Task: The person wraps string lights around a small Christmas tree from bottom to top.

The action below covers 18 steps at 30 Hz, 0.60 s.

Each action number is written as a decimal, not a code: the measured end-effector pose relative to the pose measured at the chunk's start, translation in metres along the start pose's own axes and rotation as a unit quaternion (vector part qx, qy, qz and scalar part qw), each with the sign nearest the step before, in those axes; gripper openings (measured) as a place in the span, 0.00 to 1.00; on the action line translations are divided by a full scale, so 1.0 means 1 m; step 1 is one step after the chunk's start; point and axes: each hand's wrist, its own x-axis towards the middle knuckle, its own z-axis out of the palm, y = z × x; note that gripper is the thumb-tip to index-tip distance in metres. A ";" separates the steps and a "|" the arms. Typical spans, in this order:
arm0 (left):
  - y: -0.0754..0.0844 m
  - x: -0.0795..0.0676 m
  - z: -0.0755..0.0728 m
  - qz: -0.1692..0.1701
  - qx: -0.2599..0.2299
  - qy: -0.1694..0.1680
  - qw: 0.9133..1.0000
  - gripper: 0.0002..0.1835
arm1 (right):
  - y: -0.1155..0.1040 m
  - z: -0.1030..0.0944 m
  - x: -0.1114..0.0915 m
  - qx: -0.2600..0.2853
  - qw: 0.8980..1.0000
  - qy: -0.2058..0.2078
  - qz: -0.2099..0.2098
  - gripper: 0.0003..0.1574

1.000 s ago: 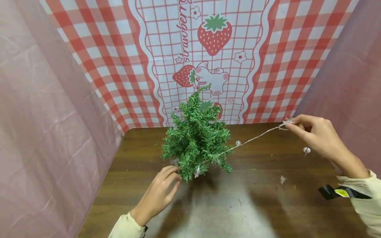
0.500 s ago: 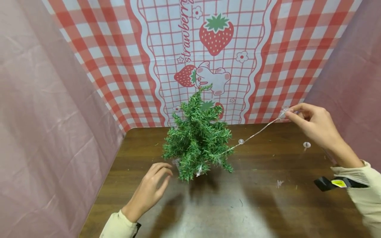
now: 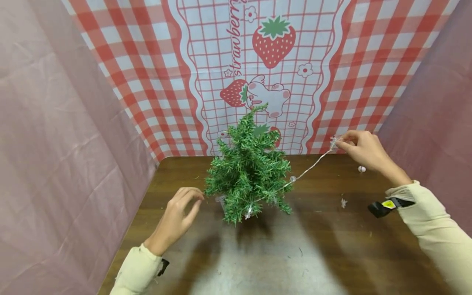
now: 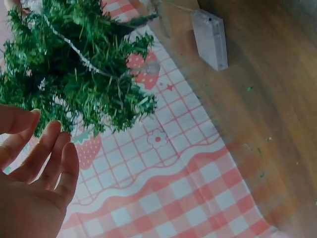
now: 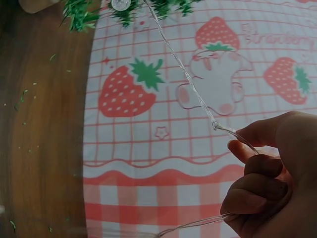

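A small green artificial Christmas tree [image 3: 247,168] stands mid-table in the head view. My right hand [image 3: 365,151], right of the tree, pinches a string of fairy lights [image 3: 313,164] between thumb and index finger. From there the wire slopes down to the lower right branches, with a round clear bulb [image 3: 293,179] along it. In the right wrist view the wire [image 5: 185,69] also trails out below the curled fingers. My left hand [image 3: 177,215] is beside the left branches, fingers loosely bent around nothing; whether the fingertips touch needles I cannot tell. A clear ornament [image 3: 248,212] shows on the front branches.
A pale flat box [image 4: 210,39] lies on the wooden table near the tree's base in the left wrist view. Right of the tree are a small white bulb [image 3: 361,169] and a clear star-shaped piece [image 3: 343,203]. A checked strawberry cloth [image 3: 273,45] hangs behind.
My left hand has drawn back from the lower left branches and risen slightly. The right hand has moved left, nearer the tree, and a little up, still pinching the fairy lights, whose wire now sags slightly.
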 end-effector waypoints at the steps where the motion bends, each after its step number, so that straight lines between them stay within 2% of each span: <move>1: -0.001 0.002 -0.002 0.000 -0.001 0.003 1.000 0.07 | 0.000 0.004 0.004 0.002 1.000 -0.004 0.001 0.20; 6: -0.010 0.014 -0.009 -0.009 -0.004 0.013 1.000 0.06 | -0.006 0.019 0.021 0.007 1.000 -0.014 0.004 0.19; 12: -0.020 0.029 -0.016 -0.028 -0.005 0.035 0.999 0.05 | -0.018 0.031 0.037 0.016 0.999 -0.024 -0.014 0.16; 18: -0.027 0.041 -0.023 -0.050 -0.005 0.045 0.998 0.05 | -0.027 0.034 0.047 0.027 0.999 -0.031 -0.011 0.21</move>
